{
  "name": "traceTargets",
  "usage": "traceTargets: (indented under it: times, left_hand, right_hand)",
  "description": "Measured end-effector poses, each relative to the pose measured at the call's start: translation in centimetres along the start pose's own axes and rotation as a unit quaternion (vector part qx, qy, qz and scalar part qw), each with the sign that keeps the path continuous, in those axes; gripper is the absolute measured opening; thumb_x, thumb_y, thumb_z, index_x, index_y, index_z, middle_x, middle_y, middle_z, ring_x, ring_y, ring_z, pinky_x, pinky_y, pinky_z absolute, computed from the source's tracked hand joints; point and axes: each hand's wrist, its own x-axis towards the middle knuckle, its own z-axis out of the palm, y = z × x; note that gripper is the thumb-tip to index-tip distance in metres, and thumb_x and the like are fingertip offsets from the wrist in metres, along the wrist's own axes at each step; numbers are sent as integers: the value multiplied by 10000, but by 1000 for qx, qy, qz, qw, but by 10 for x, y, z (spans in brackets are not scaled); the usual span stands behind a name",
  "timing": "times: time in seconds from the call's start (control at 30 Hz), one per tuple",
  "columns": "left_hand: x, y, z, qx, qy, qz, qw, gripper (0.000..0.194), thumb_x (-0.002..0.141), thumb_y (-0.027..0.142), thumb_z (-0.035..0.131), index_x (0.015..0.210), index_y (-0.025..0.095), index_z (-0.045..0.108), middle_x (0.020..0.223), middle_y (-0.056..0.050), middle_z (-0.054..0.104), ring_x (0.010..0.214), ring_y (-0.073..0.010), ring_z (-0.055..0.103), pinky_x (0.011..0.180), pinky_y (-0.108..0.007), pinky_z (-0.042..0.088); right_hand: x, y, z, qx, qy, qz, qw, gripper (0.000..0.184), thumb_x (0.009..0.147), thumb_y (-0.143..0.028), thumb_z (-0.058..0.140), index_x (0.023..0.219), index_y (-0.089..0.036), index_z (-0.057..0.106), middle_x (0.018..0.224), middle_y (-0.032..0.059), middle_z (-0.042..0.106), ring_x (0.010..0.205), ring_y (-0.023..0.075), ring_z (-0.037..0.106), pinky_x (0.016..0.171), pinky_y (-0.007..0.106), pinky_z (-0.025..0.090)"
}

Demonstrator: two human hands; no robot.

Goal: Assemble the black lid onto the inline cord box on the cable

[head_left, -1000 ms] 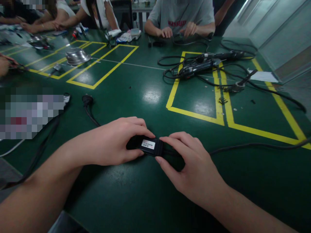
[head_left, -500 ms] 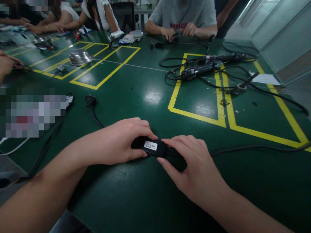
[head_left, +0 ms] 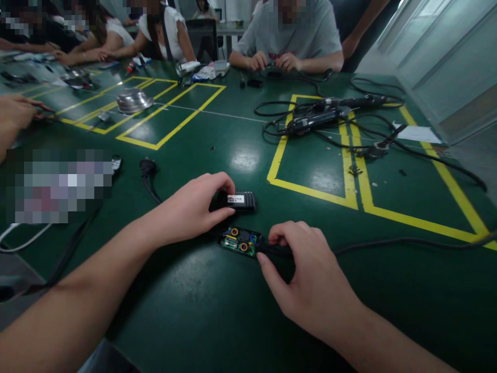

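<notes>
Between the thumb and fingers of my left hand (head_left: 200, 202) is a black plastic cover (head_left: 246, 201) with a white label, lifted off and tilted beside its lower half. That lower case (head_left: 237, 243) lies open on the table, showing a green circuit board with two copper coils, a fuse and coloured wires. My right hand (head_left: 306, 264) is at its right end. Thumb and fingertips there close around the black cable (head_left: 277, 251) where it enters the case, the thumb near the case's corner. A black mains plug (head_left: 147, 168) lies beyond my left forearm.
Cabled black electric screwdrivers (head_left: 318, 119) lie across the yellow-taped areas at right. A metal bowl (head_left: 134, 101) stands further left. A pixelated item (head_left: 62, 186) lies near my left arm. Co-workers sit along the far side, and another person's hand (head_left: 17, 116) reaches in at left.
The labelled cover has come off the lower case, exposing the circuit board. My left hand has carried it away and slightly up; my right hand stays by the cable end.
</notes>
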Motion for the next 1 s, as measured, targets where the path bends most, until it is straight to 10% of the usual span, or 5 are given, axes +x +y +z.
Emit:
traceTargets:
  times: [0.23, 0.5, 1.0]
  left_hand:
    - [-4, 0, -4, 19, 13, 68, 997, 145, 997, 357, 692, 973, 217, 723, 1304, -110, 689, 1198, -293, 664, 1094, -466, 533]
    - [-19, 13, -22, -6, -185, 27, 982, 24, 957, 226, 695, 954, 223, 671, 937, -9, 735, 793, -191, 655, 710, -299, 459]
    - [-19, 11, -30, -58, -169, 31, 984, 126, 980, 260, 610, 1008, 207, 721, 1008, -36, 773, 861, -201, 705, 763, -300, 521]
  right_hand:
    - [2, 2, 0, 0, -29, -24, 999, 123, 1049, -185, 555, 973, -239, 635, 896, 50, 725, 795, 231, 657, 716, 390, 474]
    - [-1, 1, -3, 9, -38, -9, 999, 134, 1079, -196, 547, 1057, -231, 675, 983, 55, 721, 748, 198, 706, 645, 350, 557]
    - [2, 0, -9, 59, 42, -14, 997, 140, 1043, -175, 571, 1038, -211, 706, 994, 56, 660, 762, 152, 703, 610, 278, 583]
